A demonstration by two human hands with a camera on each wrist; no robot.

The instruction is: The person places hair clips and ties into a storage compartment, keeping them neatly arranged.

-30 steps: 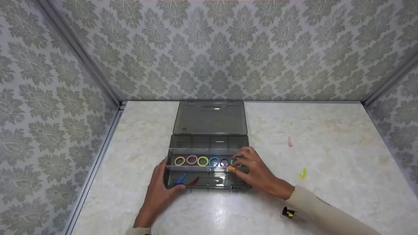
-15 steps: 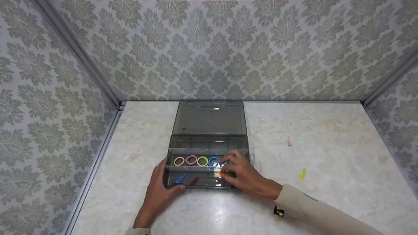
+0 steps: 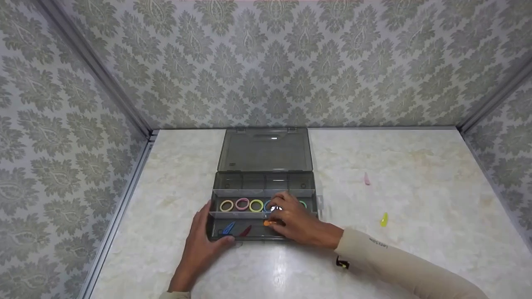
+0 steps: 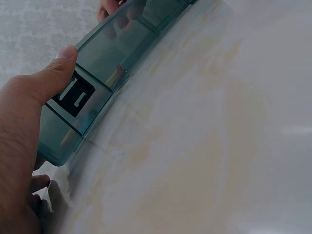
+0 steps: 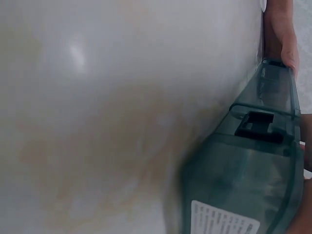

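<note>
A smoky grey plastic organizer box (image 3: 241, 180) lies open on the table. My left hand (image 3: 203, 236) grips its front left corner, thumb over the front edge; in the left wrist view the thumb (image 4: 61, 61) presses near a black latch. My right hand (image 3: 297, 220) pinches an orange hair clip (image 3: 267, 223) over the front compartment. To the left in that compartment lie a blue hair clip (image 3: 228, 228) and a dark red hair clip (image 3: 245, 231). Several coloured hair ties, among them a pink hair tie (image 3: 237, 204), line the middle compartment; my right hand hides some of them.
The box's lid (image 3: 266, 149) leans back toward the patterned wall (image 3: 276, 62). Right of the box, a pink clip (image 3: 366, 179) and a yellow clip (image 3: 384, 219) lie on the table (image 3: 419, 174). A white label (image 5: 222, 219) shows on the box in the right wrist view.
My right hand has moved left with the orange hair clip, from the divider at the box's right side to over the middle of the front compartment. My left hand stays at its corner.
</note>
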